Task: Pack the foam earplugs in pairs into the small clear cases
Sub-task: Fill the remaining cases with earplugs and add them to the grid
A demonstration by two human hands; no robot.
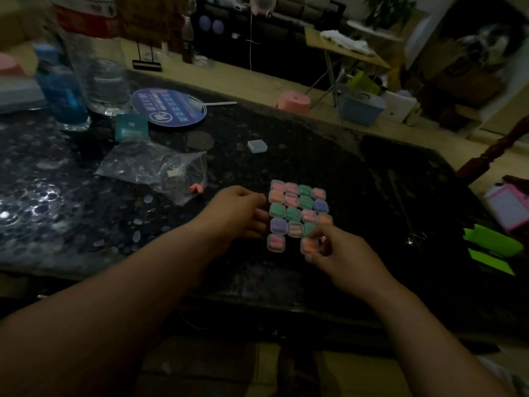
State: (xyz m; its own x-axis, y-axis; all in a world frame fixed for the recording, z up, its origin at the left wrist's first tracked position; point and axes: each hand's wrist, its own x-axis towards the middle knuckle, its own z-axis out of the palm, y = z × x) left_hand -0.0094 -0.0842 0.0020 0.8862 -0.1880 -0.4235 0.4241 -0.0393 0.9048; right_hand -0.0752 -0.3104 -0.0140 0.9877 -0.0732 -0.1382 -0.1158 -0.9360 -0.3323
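Several small clear cases (297, 209) holding pink, orange, green and purple foam earplugs lie in a tight grid on the dark table (329, 156). My right hand (335, 250) pinches an orange-filled case (309, 245) at the grid's near right corner. My left hand (243, 216) rests against the grid's left edge, fingers curled, touching the cases. A pink-filled case (276, 243) sits at the near left corner. One empty clear case (257, 146) lies apart, farther back. A pair of loose pink earplugs (196, 189) lies beside a clear plastic bag (156, 167).
A round blue hand fan (169, 108), a teal box (131, 130), a blue bottle (61, 87) and a clear bottle (106, 78) stand at the back left. Green paper (491, 247) and a pink-edged item (508, 207) lie at the right edge.
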